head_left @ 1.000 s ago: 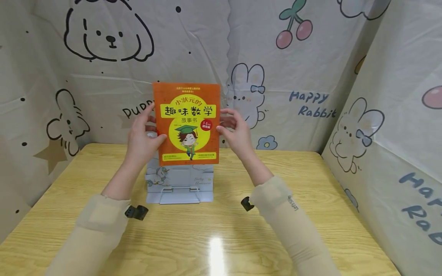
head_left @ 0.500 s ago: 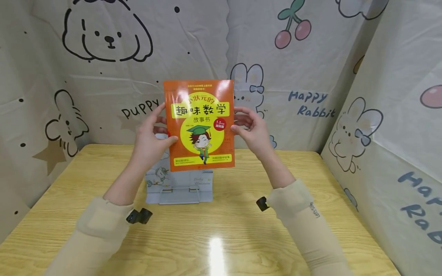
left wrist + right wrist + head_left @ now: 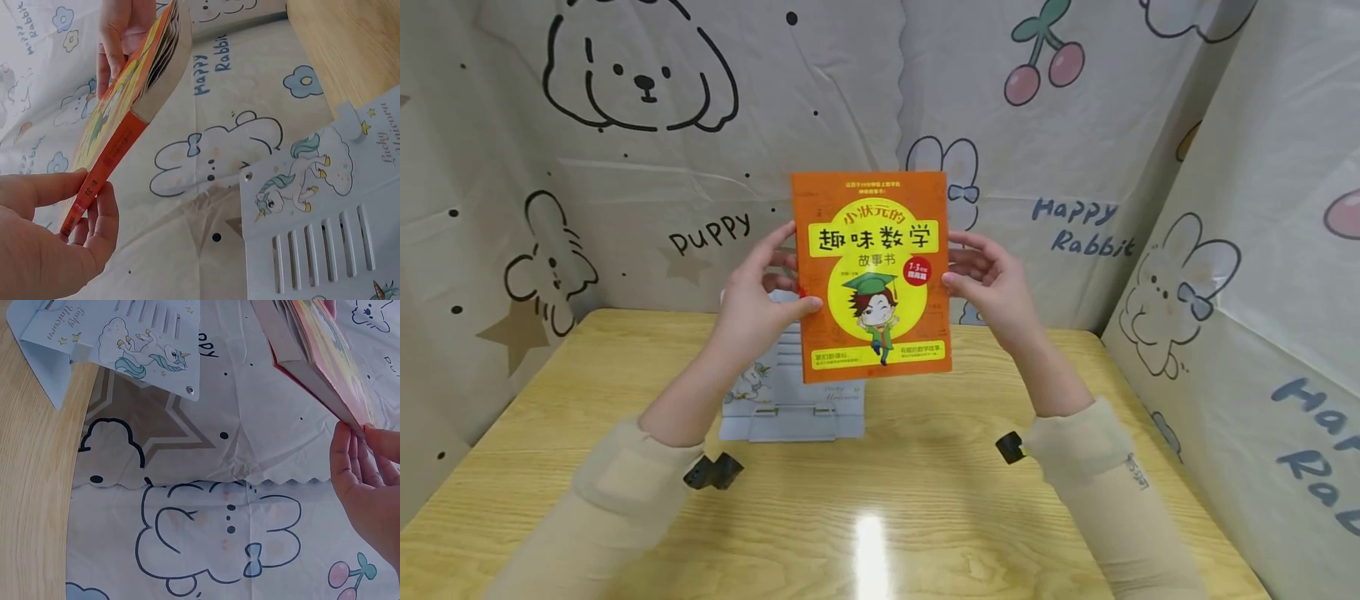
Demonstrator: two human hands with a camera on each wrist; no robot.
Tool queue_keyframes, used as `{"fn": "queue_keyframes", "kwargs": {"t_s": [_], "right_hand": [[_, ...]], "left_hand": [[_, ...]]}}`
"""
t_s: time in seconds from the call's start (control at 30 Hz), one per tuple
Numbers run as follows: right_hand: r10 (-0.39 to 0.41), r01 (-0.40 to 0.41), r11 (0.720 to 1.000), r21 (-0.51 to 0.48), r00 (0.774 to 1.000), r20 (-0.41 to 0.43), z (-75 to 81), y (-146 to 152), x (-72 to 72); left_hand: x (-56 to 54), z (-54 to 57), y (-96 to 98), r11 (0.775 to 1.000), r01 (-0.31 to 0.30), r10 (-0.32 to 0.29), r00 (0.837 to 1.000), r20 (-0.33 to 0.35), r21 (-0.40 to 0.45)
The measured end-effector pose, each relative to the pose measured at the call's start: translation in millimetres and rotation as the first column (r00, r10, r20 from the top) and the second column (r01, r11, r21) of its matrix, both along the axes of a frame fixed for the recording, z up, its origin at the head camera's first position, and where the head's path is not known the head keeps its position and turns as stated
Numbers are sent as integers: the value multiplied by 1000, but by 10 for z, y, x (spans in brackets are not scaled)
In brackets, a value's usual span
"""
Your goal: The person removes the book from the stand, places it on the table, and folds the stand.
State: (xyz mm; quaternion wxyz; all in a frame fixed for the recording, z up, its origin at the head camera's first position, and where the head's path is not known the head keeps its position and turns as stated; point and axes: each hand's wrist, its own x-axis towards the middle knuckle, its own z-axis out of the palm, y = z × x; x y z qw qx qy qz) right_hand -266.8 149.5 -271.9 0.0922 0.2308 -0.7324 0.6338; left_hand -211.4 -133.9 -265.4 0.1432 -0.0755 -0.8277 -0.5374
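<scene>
An orange and yellow book [image 3: 874, 275] with a cartoon child in a green graduation cap is held upright above the table, front cover towards me. My left hand [image 3: 762, 292] pinches its left edge by the spine, thumb on the cover and fingers behind. On the opposite edge, my right hand [image 3: 992, 279] pinches it between thumb and fingers. The spine of the book [image 3: 112, 165] shows in the left wrist view, and its page edges in the right wrist view. Behind and below it stands a pale unicorn-print book stand [image 3: 793, 408], partly hidden by the book.
The stand rests on a light wooden table [image 3: 925, 500], towards its back left. Cloth [image 3: 820, 100] printed with cartoon animals hangs behind the table and along both sides. A small black device [image 3: 713, 472] sits at the left cuff, another [image 3: 1011, 447] at the right.
Both hands have carried the book to the right, away from in front of the stand. It now looks slightly larger, and more of the stand's left part shows. The stand has stayed put.
</scene>
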Motion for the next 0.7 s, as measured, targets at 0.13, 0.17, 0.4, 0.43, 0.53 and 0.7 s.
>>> {"fn": "queue_keyframes", "kwargs": {"t_s": [0.13,0.17,0.4,0.43,0.53,0.7], "right_hand": [[-3,3,1000,16,1000,4,19,105,63],[-3,3,1000,16,1000,4,22,132,78],[21,-20,999,-30,999,25,22,290,137],[19,-18,999,-33,999,29,18,311,142],[13,-11,999,-38,999,44,9,378,163],[19,-15,999,-49,997,81,-22,481,213]], "left_hand": [[2,-18,62,999,25,-26,1000,11,33],[4,-24,80,999,32,-32,999,9,43],[58,-88,196,990,81,-74,996,-56,118],[65,-99,215,988,89,-81,994,-68,128],[82,-137,277,983,114,-101,991,-90,146],[110,-209,361,975,151,-135,986,-101,163]]}}
